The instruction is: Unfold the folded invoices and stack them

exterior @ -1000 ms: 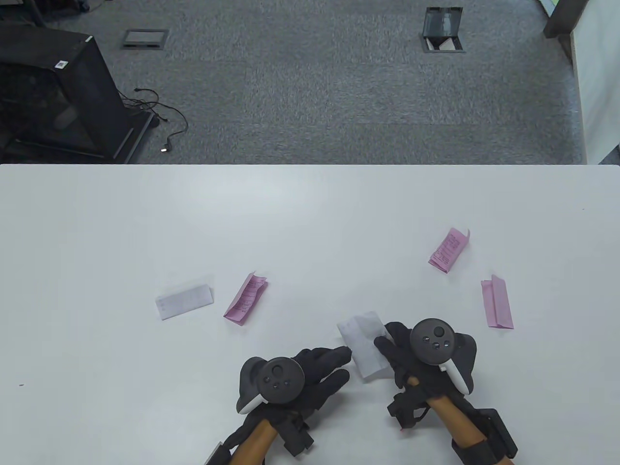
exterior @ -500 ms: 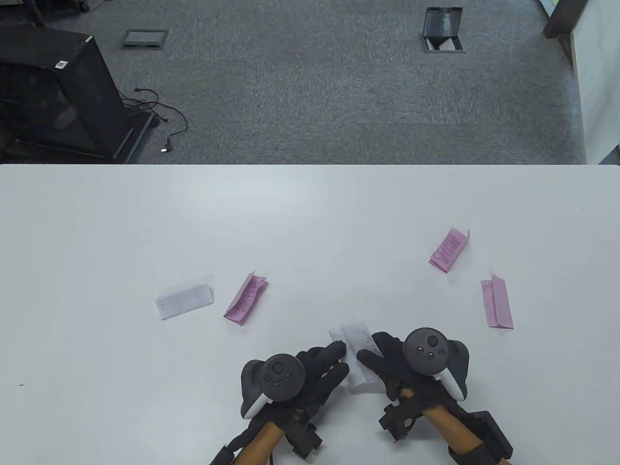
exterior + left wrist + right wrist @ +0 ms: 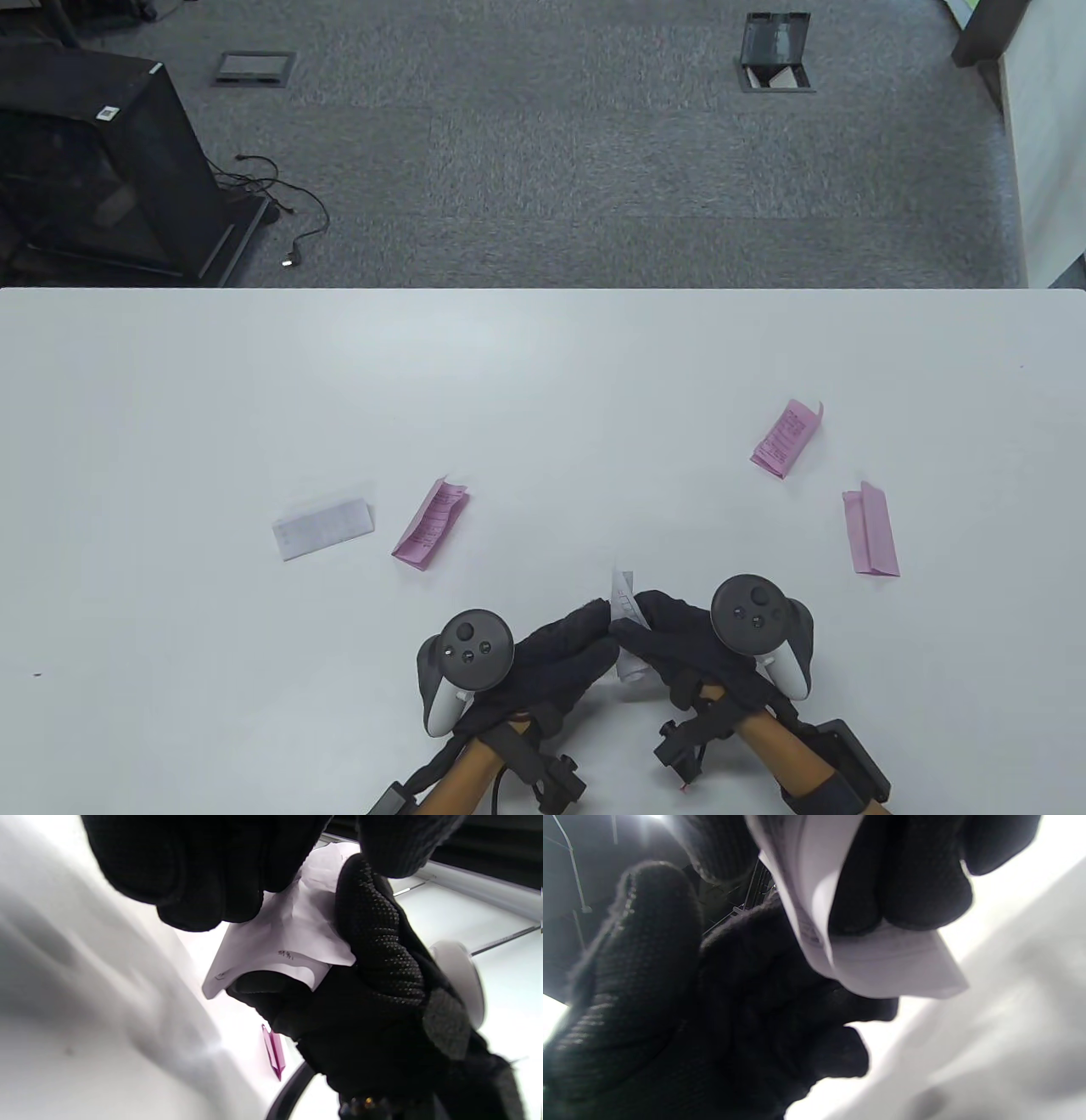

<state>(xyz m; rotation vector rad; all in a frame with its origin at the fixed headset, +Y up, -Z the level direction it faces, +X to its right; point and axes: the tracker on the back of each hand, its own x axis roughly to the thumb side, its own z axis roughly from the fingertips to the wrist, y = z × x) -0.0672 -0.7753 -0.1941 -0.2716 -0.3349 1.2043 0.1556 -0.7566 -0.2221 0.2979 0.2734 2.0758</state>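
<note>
Since a second before, both hands had closed together, the left hand (image 3: 556, 658) and right hand (image 3: 679, 645) each pinching the folded white paper invoice (image 3: 625, 604), lifted edge-on above the white counter (image 3: 543, 382) between them.

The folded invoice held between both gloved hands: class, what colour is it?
White folded invoice with faint print; the left wrist view shows it best.

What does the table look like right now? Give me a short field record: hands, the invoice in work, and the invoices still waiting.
left hand: grips the white invoice
right hand: grips the same invoice
white invoice: lifted between both hands, still partly folded
waiting, left side: folded white invoice, folded pink invoice
waiting, right side: two folded pink invoices
stack: none visible yet
table: white
</note>
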